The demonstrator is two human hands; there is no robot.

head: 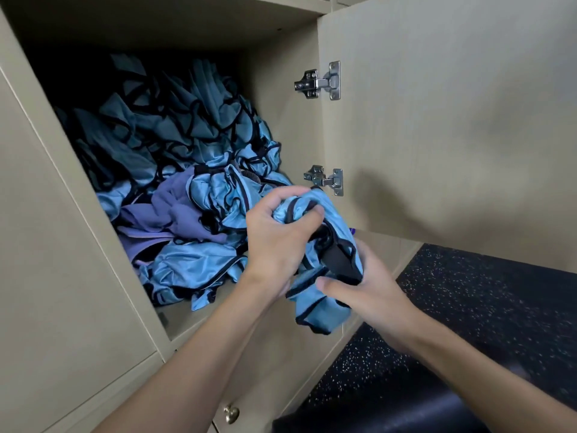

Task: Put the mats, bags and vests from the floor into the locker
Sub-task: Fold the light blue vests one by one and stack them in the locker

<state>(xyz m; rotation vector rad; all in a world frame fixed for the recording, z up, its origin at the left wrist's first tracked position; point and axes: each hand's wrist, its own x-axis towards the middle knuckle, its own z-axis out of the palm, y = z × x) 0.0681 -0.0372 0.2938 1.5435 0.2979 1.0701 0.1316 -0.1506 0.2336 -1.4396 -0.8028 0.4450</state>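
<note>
Blue vest [321, 307] gripped by left hand [278, 242], right hand [374, 295], before locker [274, 120]

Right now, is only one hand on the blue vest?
No: the left hand and the right hand both grip the bunched blue vest in front of the open locker.

Single head-worn view, very near the grip

The wide-angle camera looks forward and down, tilted, onto the left hand [274, 242] and right hand [374, 295] holding a crumpled light-blue fabric vest with black trim [318, 310]. Behind the grip is the beige wooden locker [281, 126], right of it the beige open door [452, 120], below it the black speckled floor [484, 307].
</note>
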